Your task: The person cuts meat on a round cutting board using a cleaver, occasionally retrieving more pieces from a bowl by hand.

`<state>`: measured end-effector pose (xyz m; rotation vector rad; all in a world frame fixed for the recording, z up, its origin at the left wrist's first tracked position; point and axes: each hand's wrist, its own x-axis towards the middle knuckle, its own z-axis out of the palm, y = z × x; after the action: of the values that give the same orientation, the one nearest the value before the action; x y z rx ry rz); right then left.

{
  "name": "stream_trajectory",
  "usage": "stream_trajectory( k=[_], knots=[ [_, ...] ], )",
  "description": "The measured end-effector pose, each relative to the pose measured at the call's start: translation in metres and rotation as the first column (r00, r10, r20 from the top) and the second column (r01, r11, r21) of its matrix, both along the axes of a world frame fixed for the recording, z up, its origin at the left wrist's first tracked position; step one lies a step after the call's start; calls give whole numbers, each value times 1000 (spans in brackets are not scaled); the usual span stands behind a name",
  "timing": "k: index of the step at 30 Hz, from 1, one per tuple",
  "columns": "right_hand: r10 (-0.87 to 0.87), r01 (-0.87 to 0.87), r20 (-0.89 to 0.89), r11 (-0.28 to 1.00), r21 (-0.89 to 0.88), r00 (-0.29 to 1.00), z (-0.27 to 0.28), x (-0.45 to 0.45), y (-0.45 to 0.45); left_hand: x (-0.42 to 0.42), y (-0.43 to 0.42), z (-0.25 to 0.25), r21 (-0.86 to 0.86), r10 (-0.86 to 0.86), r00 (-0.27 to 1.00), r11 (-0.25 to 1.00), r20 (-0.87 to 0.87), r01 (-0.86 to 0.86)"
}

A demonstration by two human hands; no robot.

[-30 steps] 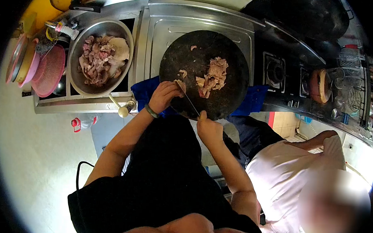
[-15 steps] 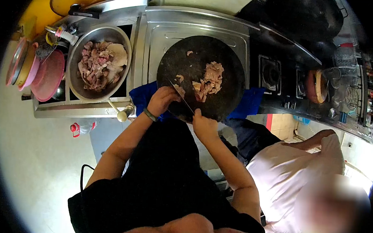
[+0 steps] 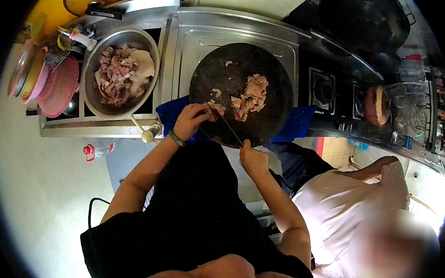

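On a dark round chopping board (image 3: pixel 268 118) lies a heap of cut meat (image 3: pixel 254 93), with a few small scraps to its left. My right hand (image 3: pixel 254 159) is wrapped round the handle of a knife (image 3: pixel 231 129), whose thin blade slants up and left across the board's near left part. Beside the blade tip, my left hand (image 3: pixel 189 121) presses its bent fingers on a piece of meat (image 3: pixel 216 108). A bracelet circles my left wrist. To the left, a metal bowl (image 3: pixel 89 96) holds a pile of meat pieces.
A blue cloth (image 3: pixel 300 123) shows under the board. Gas burners (image 3: pixel 322 90) and a reddish-brown pot (image 3: pixel 375 105) are at the right. A person in a light shirt (image 3: pixel 344 204) is close on my right. Pink baskets (image 3: pixel 61 87) stand far left, and a tap (image 3: pixel 148 135) by the bowl.
The knife handle and my right hand have shifted slightly right and toward me. The meat beside my left fingertips now shows more. The whole view has moved a little.
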<state>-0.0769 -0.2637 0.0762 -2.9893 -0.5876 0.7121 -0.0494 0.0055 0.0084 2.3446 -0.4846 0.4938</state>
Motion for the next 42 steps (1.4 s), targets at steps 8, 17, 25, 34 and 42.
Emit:
stream_trajectory(
  k=[8,17,25,34,42],
  knots=[
    [-268,243,77,939,242,960,5,-7,-7,-7,1,-2,-244,176,935,935,-307,-256],
    [-602,673,-346,480,563,719,-19,-25,-38,25,-14,9,-792,-196,793,371,-577,-485],
    [-574,562,-201,567,602,794,-26,-28,-41,36,-6,13,-657,-238,643,509,-728,-556],
    [-549,840,-688,49,540,474,-10,-21,-54,37,-32,22,24,188,875,980,-445,-199],
    [-518,841,-758,-128,526,396,-10,-28,-58,67,-89,9,58,92,988,995,-123,-85]
  ],
)
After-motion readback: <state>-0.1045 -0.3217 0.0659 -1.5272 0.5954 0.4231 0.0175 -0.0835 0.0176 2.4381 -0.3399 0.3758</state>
